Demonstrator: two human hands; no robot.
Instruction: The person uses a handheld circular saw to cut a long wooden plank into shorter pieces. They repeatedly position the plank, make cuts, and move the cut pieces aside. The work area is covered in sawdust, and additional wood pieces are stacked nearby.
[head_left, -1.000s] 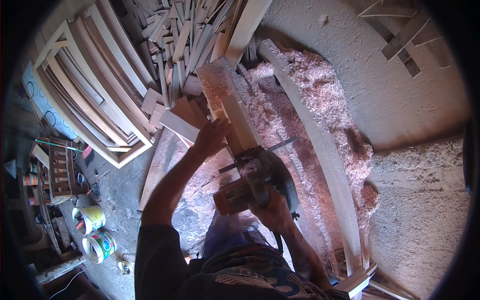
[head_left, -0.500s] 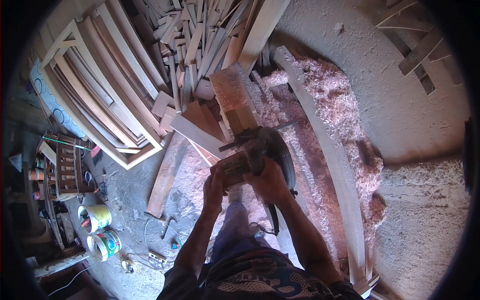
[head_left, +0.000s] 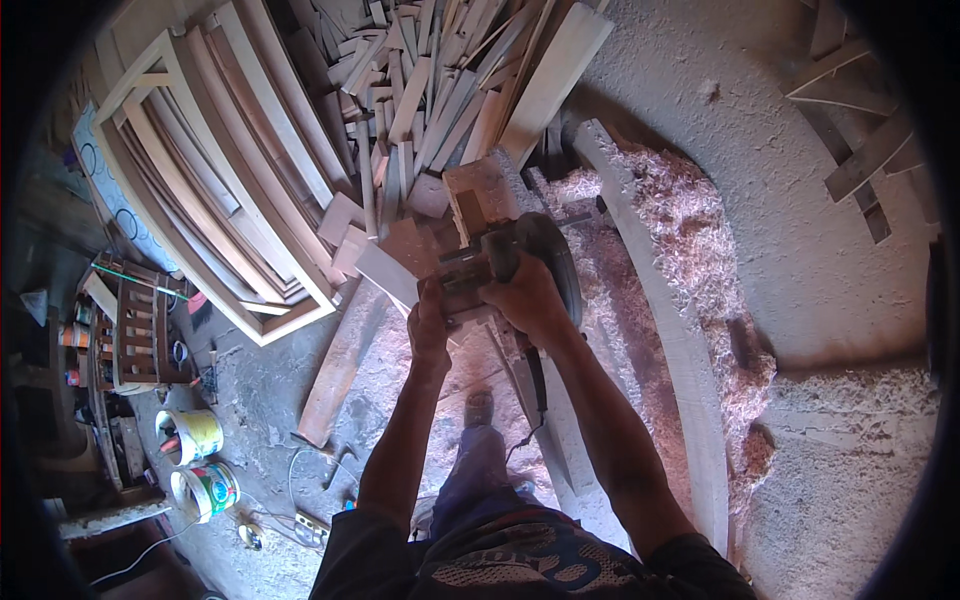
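Both hands' fingers — on power tool

The power tool is black and brown, the shavings pinkish, the panel pale blue with dark rings.

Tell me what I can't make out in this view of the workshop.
In the head view:
- Underside of the power tool: hidden by its own body.
- Near part of the wood block: covered by the tool.
- Palm of the right grip: hidden behind the back of the hand.
- Scrap wood pile: cut off by the top edge.
- Contents of the lower bucket: too small to tell.
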